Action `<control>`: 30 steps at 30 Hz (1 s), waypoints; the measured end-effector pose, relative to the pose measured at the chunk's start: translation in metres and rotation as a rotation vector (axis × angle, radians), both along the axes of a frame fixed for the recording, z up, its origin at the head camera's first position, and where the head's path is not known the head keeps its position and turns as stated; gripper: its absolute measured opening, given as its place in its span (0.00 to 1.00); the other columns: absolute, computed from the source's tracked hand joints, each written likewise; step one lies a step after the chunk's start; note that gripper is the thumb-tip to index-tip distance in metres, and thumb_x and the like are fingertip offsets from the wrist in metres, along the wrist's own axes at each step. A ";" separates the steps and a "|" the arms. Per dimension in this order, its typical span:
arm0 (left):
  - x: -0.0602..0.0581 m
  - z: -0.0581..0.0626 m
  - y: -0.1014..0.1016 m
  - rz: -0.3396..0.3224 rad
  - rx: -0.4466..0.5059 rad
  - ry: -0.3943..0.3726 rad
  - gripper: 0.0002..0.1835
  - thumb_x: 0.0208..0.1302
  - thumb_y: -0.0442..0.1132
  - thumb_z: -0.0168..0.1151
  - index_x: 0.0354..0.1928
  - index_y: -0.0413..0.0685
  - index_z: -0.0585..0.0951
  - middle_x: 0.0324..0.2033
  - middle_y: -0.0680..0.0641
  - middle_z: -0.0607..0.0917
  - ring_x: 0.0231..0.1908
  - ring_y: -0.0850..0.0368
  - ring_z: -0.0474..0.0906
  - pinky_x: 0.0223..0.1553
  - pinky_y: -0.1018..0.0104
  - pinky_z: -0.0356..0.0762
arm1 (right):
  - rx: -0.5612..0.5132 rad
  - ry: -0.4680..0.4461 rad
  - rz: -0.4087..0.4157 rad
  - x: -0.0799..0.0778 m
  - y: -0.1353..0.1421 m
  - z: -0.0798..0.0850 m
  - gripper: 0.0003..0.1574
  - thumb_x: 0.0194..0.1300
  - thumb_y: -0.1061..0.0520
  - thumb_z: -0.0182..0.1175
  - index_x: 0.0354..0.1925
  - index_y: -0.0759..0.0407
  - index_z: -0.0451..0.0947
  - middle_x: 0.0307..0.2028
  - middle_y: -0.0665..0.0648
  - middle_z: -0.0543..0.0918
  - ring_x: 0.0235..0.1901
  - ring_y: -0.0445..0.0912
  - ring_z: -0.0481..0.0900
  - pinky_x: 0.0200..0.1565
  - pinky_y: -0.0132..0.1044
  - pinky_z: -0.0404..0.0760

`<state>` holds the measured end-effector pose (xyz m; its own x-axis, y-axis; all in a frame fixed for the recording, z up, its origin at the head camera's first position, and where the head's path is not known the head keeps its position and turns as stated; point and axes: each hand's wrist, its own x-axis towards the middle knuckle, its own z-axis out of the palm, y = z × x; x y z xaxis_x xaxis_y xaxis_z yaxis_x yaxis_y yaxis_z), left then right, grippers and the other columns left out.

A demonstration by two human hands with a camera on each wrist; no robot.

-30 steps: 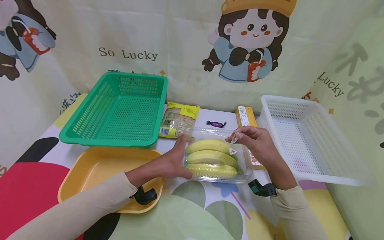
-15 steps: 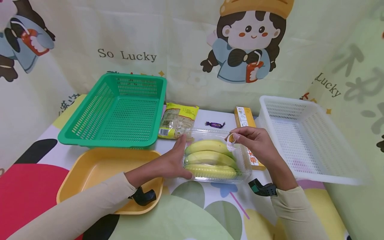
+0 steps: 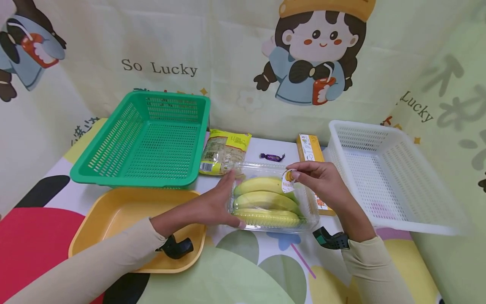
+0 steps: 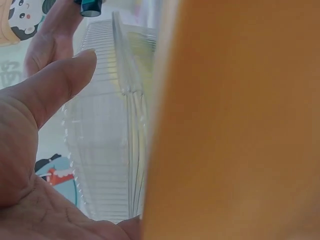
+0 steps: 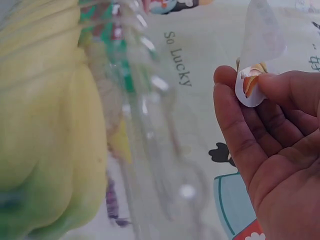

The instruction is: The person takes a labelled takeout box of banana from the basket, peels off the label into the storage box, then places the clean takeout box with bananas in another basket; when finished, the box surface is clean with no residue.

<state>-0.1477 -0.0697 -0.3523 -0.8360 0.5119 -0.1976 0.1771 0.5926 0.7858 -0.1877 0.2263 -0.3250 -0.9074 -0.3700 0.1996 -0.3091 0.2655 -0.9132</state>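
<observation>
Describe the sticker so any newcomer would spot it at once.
Left of the white basket sits a clear box of bananas. Over its upper right part, the right hand pinches the sticker, small, printed and white against the yellow bananas.

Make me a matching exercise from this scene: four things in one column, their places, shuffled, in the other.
Things:
1. sticker
2. bananas
3. candy
4. white basket

Places:
A. between the bag and the carton
B. pinched by the right hand
C. to the right of the carton
D. inside the clear box

Pairs: 1-B, 2-D, 3-A, 4-C
</observation>
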 end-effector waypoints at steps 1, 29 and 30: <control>0.000 0.001 -0.001 -0.003 -0.001 0.005 0.71 0.46 0.50 0.79 0.76 0.45 0.32 0.75 0.44 0.32 0.73 0.50 0.32 0.69 0.46 0.46 | 0.004 -0.001 -0.001 0.000 -0.001 0.001 0.12 0.66 0.67 0.61 0.45 0.74 0.81 0.36 0.51 0.86 0.33 0.46 0.83 0.43 0.33 0.82; 0.040 0.014 -0.052 -0.014 -0.030 0.085 0.58 0.57 0.56 0.70 0.76 0.39 0.44 0.75 0.42 0.47 0.73 0.44 0.44 0.68 0.44 0.51 | 0.041 -0.049 0.162 0.034 -0.051 -0.002 0.11 0.65 0.67 0.62 0.45 0.67 0.84 0.38 0.57 0.86 0.31 0.49 0.81 0.32 0.34 0.81; 0.042 0.014 -0.055 -0.005 -0.044 0.084 0.58 0.57 0.58 0.69 0.76 0.39 0.45 0.75 0.42 0.47 0.73 0.43 0.44 0.68 0.44 0.51 | 0.037 -0.052 0.170 0.035 -0.054 -0.001 0.11 0.65 0.67 0.61 0.45 0.67 0.84 0.37 0.57 0.86 0.30 0.50 0.80 0.30 0.32 0.79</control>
<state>-0.1052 -0.1242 -0.3379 -0.8479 0.5088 -0.1491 0.2447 0.6249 0.7414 -0.1524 0.1724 -0.3261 -0.8396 -0.5254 0.1376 -0.3052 0.2468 -0.9197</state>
